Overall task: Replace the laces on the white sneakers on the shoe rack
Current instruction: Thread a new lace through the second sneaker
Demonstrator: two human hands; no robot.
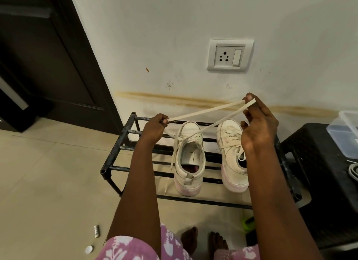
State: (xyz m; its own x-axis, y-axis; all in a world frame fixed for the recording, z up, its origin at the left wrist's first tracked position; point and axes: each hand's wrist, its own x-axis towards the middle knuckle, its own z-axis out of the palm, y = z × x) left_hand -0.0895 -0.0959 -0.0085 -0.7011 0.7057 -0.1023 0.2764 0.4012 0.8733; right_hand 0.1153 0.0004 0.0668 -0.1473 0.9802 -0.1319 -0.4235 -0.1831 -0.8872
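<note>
Head view, looking down: two white sneakers, the left sneaker (188,157) and the right sneaker (231,155), stand side by side, toes to the wall, on the top bars of a black shoe rack (116,149). The left hand (155,127) pinches a flat cream lace (203,110). The right hand (257,128), raised higher, pinches its loop at the fingertips. The lace trails down into the left sneaker's eyelets.

Sneakers (188,153) off-white w/ pinkish soles; lace (203,109) cream; rack (124,141) black; sleeve (124,248) pink, white floral.
</note>
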